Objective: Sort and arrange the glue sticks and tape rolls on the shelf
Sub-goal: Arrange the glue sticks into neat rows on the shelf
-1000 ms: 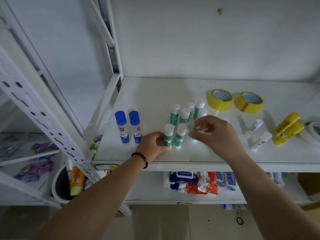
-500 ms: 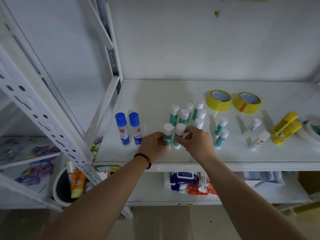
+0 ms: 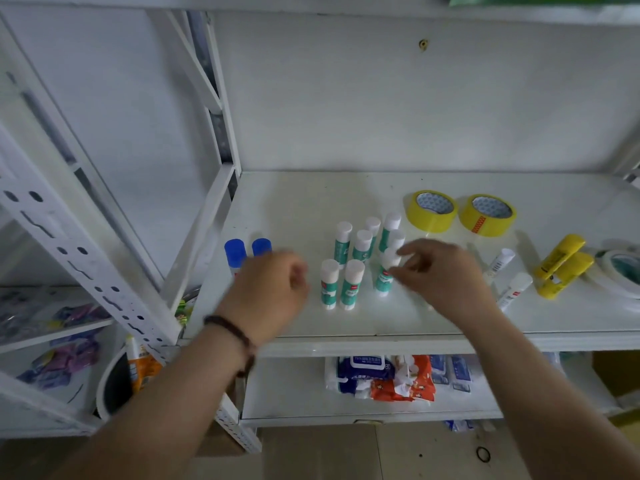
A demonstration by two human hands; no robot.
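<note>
Several teal glue sticks with white caps (image 3: 351, 284) stand grouped at the middle of the white shelf (image 3: 304, 202). My right hand (image 3: 440, 275) hovers just right of them, its fingertips beside the nearest stick (image 3: 383, 280), holding nothing. My left hand (image 3: 273, 292), blurred and loosely curled, is empty in front of two blue-capped glue sticks (image 3: 235, 251). Two yellow tape rolls (image 3: 431, 211) lie flat behind. Two white glue sticks (image 3: 500, 261) lie on their sides to the right. My right hand hides other sticks.
Yellow plastic items (image 3: 561, 265) and a white tape roll (image 3: 620, 271) sit at the shelf's right end. The perforated shelf upright (image 3: 86, 265) stands at the left. Packs of wipes (image 3: 367, 372) fill the lower shelf, and a bucket (image 3: 110, 386) stands below left.
Both hands let go of the front pair of teal sticks. My left hand drew back leftward and my right hand moved right, covering the two teal sticks further right.
</note>
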